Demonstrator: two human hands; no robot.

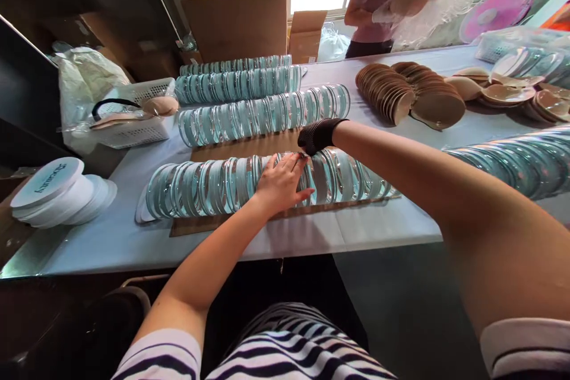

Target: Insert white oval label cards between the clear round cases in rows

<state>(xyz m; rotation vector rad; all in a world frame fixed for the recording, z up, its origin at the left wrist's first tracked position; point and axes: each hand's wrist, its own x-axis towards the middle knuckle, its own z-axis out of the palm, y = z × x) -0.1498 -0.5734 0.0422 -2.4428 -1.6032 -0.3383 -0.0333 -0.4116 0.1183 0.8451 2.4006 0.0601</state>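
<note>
Left hand (280, 183) flat and unclenched atop the near row of clear round cases (249, 185) on the table (312, 237), right hand (317, 135) just behind, wrist bent down, grip impossible to tell.

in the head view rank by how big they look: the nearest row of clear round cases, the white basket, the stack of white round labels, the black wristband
1. nearest row of clear round cases
2. white basket and stack of white round labels: look alike, and the labels lie nearer the camera, so unranked
3. black wristband
</note>
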